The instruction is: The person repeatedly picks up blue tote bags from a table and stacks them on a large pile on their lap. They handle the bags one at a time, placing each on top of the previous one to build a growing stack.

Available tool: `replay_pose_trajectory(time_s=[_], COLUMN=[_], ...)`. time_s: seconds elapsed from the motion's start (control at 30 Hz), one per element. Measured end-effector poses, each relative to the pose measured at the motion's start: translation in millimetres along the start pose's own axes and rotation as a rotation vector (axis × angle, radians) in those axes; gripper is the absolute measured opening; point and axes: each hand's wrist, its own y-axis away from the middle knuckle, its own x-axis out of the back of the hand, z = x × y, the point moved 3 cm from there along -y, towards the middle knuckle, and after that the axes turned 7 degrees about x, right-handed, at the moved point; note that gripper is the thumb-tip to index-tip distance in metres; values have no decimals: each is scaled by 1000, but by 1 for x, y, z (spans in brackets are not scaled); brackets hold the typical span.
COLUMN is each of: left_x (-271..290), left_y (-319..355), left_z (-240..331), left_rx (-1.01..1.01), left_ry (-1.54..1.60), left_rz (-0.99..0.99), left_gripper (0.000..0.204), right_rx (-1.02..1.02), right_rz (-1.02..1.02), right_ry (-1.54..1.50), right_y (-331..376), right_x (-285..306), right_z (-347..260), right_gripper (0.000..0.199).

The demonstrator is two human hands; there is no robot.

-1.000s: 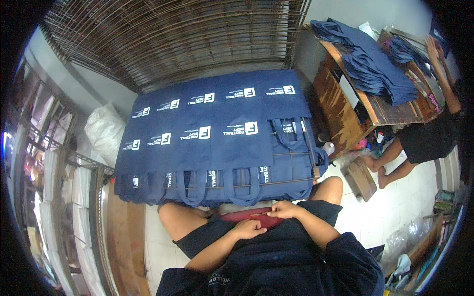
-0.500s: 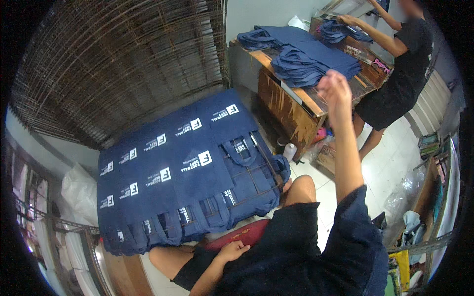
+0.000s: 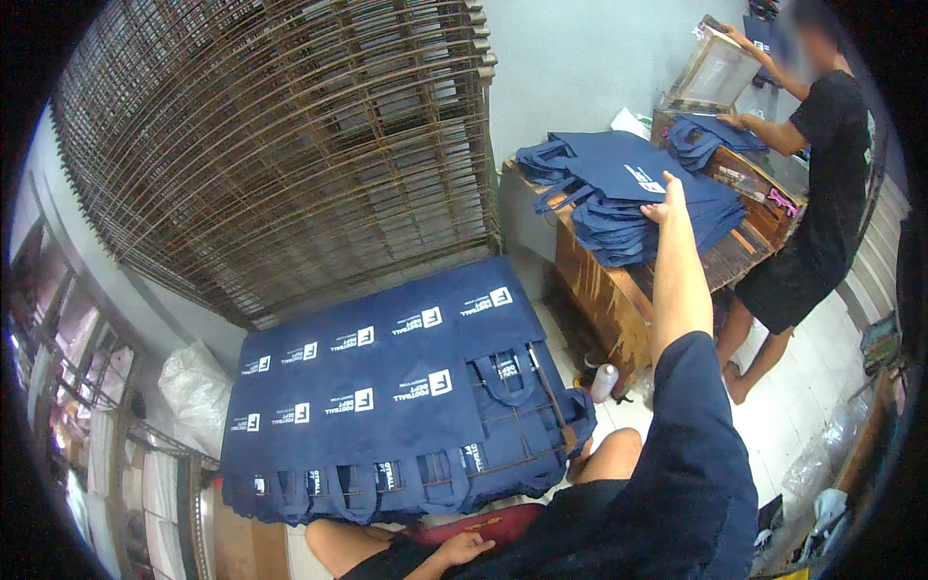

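My right arm stretches out to the wooden table, and my right hand (image 3: pixel 665 200) is at the near edge of a navy tote bag (image 3: pixel 604 159) with a white print. Its thumb and fingers are apart. That bag lies over a pile of navy bags (image 3: pixel 619 227), its handles toward the left. My left hand (image 3: pixel 466 548) rests low by my lap, fingers loosely extended with nothing in them, beside a dark red item (image 3: pixel 493 525). In front of me, printed navy tote bags (image 3: pixel 377 401) lie in rows on a wire rack (image 3: pixel 517 411), handles hanging toward me.
A tall stack of wire racks (image 3: pixel 290 145) leans behind the bags. Across the wooden table (image 3: pixel 590 275), a co-worker (image 3: pixel 831 145) holds a raised printing screen (image 3: pixel 715 72) over another navy bag (image 3: pixel 710 135). A white bottle (image 3: pixel 604 382) stands on the floor beside the table.
My right hand has moved from above the table edge to the bag pile, its fingers extending. A printed bag now shows on top. The co-worker's screen is tilted up, and my view has shifted.
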Motion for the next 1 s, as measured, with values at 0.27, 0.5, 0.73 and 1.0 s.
replay_pose_trajectory(time_s=[0.27, 0.5, 0.73, 1.0], left_x=[-7, -8, -2, 20], left_y=[10, -8, 7, 27], left_z=[-4, -13, 4, 44], left_rx=[-51, -77, -52, -144], left_ry=[42, 46, 40, 246], left_rz=[55, 81, 76, 467], left_gripper=[55, 57, 56, 44], right_rx=[-98, 244, 868, 921], right_rz=[497, 349, 668, -617], right_ry=[-47, -295, 532, 755], right_y=[40, -10, 41, 228], right_x=[-80, -74, -48, -125], right_z=[46, 50, 4, -68], right_gripper=[58, 46, 33, 46])
